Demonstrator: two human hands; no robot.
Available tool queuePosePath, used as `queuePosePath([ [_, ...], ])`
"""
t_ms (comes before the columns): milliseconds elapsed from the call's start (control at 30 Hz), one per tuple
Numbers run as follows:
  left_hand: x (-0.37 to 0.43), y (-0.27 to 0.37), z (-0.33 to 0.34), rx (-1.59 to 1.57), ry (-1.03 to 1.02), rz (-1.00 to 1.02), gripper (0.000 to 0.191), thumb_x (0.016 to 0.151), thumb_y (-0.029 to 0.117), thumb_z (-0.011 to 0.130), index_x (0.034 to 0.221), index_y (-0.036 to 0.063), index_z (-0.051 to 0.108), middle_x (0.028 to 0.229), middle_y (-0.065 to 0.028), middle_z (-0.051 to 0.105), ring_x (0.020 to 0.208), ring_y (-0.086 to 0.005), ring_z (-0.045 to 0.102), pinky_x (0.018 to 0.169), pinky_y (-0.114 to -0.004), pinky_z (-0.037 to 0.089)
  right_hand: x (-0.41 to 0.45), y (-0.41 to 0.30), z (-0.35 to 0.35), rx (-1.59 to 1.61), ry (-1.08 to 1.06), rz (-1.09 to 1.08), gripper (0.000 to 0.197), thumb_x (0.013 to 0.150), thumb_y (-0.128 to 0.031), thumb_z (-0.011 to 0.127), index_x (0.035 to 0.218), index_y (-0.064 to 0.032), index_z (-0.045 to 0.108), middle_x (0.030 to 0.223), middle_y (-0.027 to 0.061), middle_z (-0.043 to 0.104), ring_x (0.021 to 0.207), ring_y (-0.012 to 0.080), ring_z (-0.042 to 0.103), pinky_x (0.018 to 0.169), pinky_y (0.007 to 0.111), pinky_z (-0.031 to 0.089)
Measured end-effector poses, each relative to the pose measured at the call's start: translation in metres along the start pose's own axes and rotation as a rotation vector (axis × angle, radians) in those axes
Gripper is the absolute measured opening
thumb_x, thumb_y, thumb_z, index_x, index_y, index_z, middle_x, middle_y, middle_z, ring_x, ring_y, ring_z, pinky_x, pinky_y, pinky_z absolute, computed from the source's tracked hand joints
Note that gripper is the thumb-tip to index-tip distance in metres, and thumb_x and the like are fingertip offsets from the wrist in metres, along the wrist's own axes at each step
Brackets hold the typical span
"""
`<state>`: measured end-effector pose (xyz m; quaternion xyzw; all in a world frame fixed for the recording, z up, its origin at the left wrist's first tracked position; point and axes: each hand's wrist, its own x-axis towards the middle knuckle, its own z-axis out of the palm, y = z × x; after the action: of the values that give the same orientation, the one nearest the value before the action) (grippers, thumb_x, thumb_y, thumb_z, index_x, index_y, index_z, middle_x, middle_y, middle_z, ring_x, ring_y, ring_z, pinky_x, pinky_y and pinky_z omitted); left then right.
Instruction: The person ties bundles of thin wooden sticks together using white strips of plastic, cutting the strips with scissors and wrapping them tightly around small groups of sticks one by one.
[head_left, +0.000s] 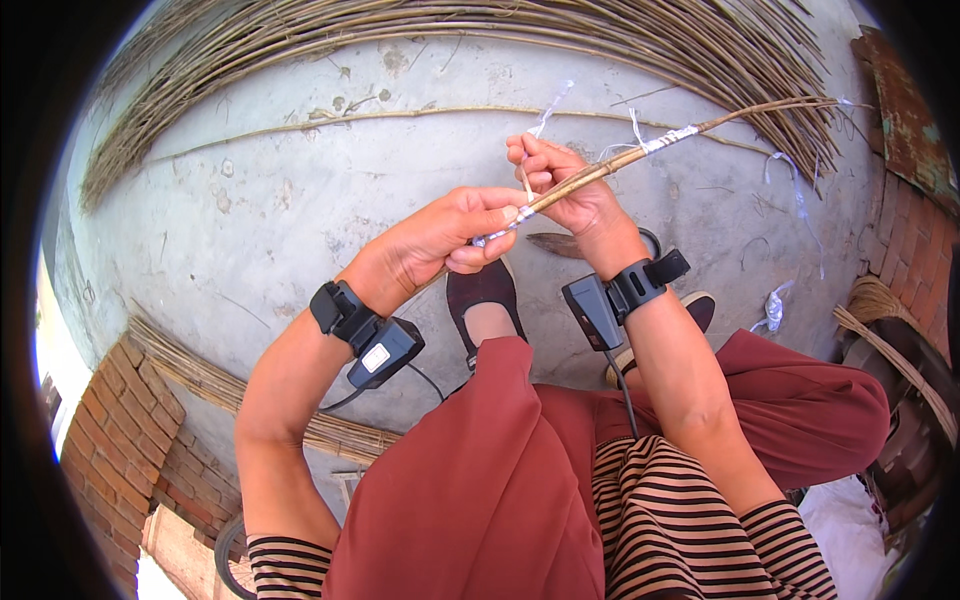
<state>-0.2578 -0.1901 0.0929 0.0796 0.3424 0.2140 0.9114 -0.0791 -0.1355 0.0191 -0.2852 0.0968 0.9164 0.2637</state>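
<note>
My left hand grips a few thin stalks laid together as a rod, thumb on top, at a white plastic strip wrapping. The rod slants up to the right, and a second white wrapping with loose ends binds it farther along. Behind the rod, my right hand pinches a twisted plastic strip that runs down to the wrapping by my left thumb. A loose tail of the strip rises above my right fingers. My right palm is partly hidden by the rod.
A large heap of long dry stalks lies across the concrete floor, with a single stalk before it. White plastic scraps lie at right. Below my right wrist is a dark blade-like piece. Another stalk bundle lies behind my left arm.
</note>
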Motion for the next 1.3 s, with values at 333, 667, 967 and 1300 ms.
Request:
queuePosePath([
  [333,-0.003,0.017,-0.005,0.488,0.318,0.185,0.031,0.091,0.016,0.05,0.12,0.0053,0.053,0.062,0.0056,0.046,0.05,0.0008,0.038,0.04,-0.013,0.024,-0.071,-0.037,0.07,-1.274,0.139,0.206,0.026,0.083,-0.028,0.061,0.077,-0.0032,0.064,0.063,0.0027,0.061,0.047,0.0042,0.05,0.041,0.016,0.034],
  [667,0.003,0.013,0.001,0.542,0.275,0.235,0.028,0.092,0.018,0.047,0.116,0.0071,0.056,0.06,0.0066,0.044,0.048,0.0003,0.033,0.041,-0.015,0.024,-0.041,0.005,0.096,-1.635,0.071,-0.495,0.017,0.086,-0.013,0.053,0.086,0.0024,0.061,0.066,0.0052,0.06,0.057,0.0125,0.056,0.052,0.023,0.043],
  [967,-0.002,0.034,-0.017,0.378,0.26,0.174,0.024,0.09,0.02,0.049,0.101,0.0024,0.06,0.057,0.0046,0.044,0.04,0.001,0.027,0.034,-0.015,0.017,-0.059,0.006,0.041,-0.842,0.161,-0.246,0.024,0.092,-0.021,0.047,0.081,-0.0037,0.059,0.07,0.003,0.06,0.055,0.0051,0.052,0.048,0.017,0.039],
  [1300,0.021,0.01,0.0,0.011,0.019,0.058,0.028,0.09,0.017,0.047,0.113,0.0013,0.053,0.059,0.0017,0.046,0.039,0.0,0.03,0.033,-0.014,0.02,0.001,-0.014,-0.02,0.053,-0.057,-0.058,0.016,0.091,-0.014,0.046,0.091,0.002,0.05,0.082,0.0097,0.059,0.065,0.0126,0.061,0.045,0.027,0.051],
])
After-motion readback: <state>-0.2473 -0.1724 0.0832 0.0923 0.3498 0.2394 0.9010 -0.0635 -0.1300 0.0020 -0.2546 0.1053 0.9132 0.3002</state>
